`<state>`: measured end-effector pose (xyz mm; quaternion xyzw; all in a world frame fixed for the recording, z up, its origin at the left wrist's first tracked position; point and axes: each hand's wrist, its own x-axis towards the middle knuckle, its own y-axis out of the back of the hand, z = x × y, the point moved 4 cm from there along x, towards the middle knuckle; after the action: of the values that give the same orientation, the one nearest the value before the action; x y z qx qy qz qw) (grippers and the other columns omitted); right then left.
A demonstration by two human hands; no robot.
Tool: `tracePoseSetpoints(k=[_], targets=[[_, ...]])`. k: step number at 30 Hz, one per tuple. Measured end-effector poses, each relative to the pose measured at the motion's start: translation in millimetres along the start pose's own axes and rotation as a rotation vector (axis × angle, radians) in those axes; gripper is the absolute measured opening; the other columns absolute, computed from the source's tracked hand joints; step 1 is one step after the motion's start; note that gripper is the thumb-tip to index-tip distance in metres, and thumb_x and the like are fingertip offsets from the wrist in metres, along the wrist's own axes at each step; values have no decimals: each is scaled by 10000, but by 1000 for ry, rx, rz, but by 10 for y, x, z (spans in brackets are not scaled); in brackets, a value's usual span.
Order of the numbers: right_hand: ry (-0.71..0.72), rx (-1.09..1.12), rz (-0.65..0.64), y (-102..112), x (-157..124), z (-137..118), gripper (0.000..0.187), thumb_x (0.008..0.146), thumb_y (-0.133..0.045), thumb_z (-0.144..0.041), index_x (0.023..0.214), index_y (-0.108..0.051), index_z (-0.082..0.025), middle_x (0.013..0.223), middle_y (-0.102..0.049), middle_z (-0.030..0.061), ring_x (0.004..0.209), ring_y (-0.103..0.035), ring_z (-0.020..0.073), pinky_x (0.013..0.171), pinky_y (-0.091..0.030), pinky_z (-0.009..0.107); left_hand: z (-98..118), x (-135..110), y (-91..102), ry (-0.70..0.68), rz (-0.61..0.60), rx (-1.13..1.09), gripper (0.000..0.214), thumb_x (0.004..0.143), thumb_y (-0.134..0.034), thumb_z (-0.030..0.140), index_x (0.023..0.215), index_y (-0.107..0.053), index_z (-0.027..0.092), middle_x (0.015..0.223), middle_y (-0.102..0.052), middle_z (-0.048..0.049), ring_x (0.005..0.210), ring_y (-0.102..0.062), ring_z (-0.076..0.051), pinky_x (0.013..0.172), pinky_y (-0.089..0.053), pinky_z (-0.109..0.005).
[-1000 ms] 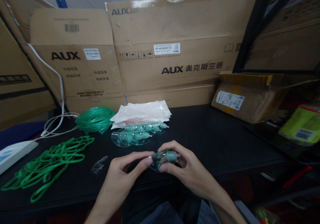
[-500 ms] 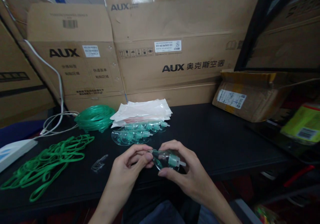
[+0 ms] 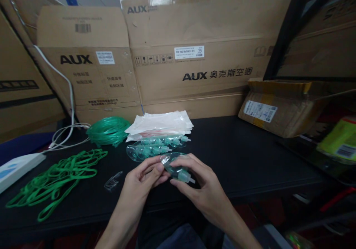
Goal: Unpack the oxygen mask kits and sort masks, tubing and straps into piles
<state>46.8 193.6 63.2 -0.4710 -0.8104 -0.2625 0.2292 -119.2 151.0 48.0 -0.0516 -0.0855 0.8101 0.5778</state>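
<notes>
Between my two hands is a clear green oxygen mask (image 3: 175, 170), its pale connector pointing down to the right. My left hand (image 3: 150, 173) pinches the mask's left edge, where a small shiny metal strip shows. The fingers of my right hand (image 3: 196, 174) are closed around its other side. Just beyond my hands several more masks (image 3: 150, 149) lie nested in rows. Behind them rests a stack of white packets (image 3: 161, 123). Green elastic straps (image 3: 63, 178) sit in a tangled heap to the left, near a few thin clear strips (image 3: 113, 181).
A coil of green tubing (image 3: 108, 131) lies at the back left, beside a white cable and a power strip (image 3: 20, 170). Large cardboard boxes (image 3: 194, 26) wall off the rear of the black table (image 3: 236, 160). An open carton (image 3: 274, 108) stands at the back right.
The mask has turned in my hands, its connector now tipping downward and its metal strip facing up. My right hand has shifted slightly left. The view has moved a little.
</notes>
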Motion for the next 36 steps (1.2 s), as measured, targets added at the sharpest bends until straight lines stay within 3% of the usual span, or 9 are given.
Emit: tracePoseSetpoints(k=[3, 5, 8, 11, 15, 21, 26, 36], targets=[[46, -23, 1, -11, -14, -27, 336, 842, -779, -165, 1148, -702, -280, 1144, -711, 34, 1107, -651, 200, 975, -505, 305, 2, -12, 2, 3, -10, -9, 472, 712, -870, 421, 1105, -792, 171, 1116, -780, -111, 1055, -729, -262, 931, -604, -323], [57, -23, -6, -17, -21, -29, 259, 887, -739, -195, 1130, -718, -279, 1194, -712, 45, 1192, -627, 220, 1043, -479, 342, -2, -12, 7, -19, -14, 17, 443, 741, -848, 424, 1107, -797, 180, 1163, -768, -118, 1112, -706, -276, 986, -577, -346], [53, -29, 5, -34, -41, -11, 179, 982, -596, -188, 1066, -727, -276, 1169, -727, 48, 1243, -606, 221, 1085, -453, 373, -2, -9, 13, -66, 1, 60, 424, 776, -815, 440, 1114, -797, 184, 1171, -767, -120, 1128, -697, -282, 1027, -549, -369], [-15, 19, 52, -60, -83, 38, 113, 984, -598, -218, 1070, -654, -266, 1234, -699, 57, 1235, -617, 213, 1059, -476, 357, 5, -12, 16, -89, 34, 90, 437, 763, -818, 460, 1095, -803, 176, 1117, -784, -115, 1091, -714, -283, 1021, -550, -371], [-126, 118, 93, -95, -114, 79, 271, 955, -657, -250, 1197, -537, -267, 1242, -703, 63, 1155, -669, 192, 1021, -507, 333, 36, -19, 17, -137, 72, 125, 401, 727, -844, 445, 1016, -819, 170, 1052, -801, -105, 1044, -736, -277, 989, -567, -345], [-140, 153, 57, -82, -49, 63, 196, 923, -691, -234, 1118, -682, -240, 1263, -707, 60, 1186, -661, 218, 1052, -501, 350, 51, -7, 9, -213, 52, 157, 307, 723, -850, 396, 945, -822, 185, 1049, -804, -90, 1004, -754, -275, 923, -606, -323], [-138, 193, 108, -59, -23, 68, 128, 895, -720, -213, 1019, -740, -235, 1207, -725, 53, 1196, -647, 215, 1056, -484, 339, 38, -19, 25, -248, 42, 174, 271, 747, -840, 368, 966, -818, 209, 1033, -809, -63, 998, -756, -248, 916, -606, -284], [-117, 270, 189, -108, 48, 78, 120, 838, -761, -174, 931, -799, -239, 1025, -767, 42, 1121, -655, 206, 999, -497, 327, 62, -38, 58, -361, 145, 184, 256, 715, -867, 343, 938, -832, 223, 990, -816, -47, 908, -778, -222, 875, -623, -258]])
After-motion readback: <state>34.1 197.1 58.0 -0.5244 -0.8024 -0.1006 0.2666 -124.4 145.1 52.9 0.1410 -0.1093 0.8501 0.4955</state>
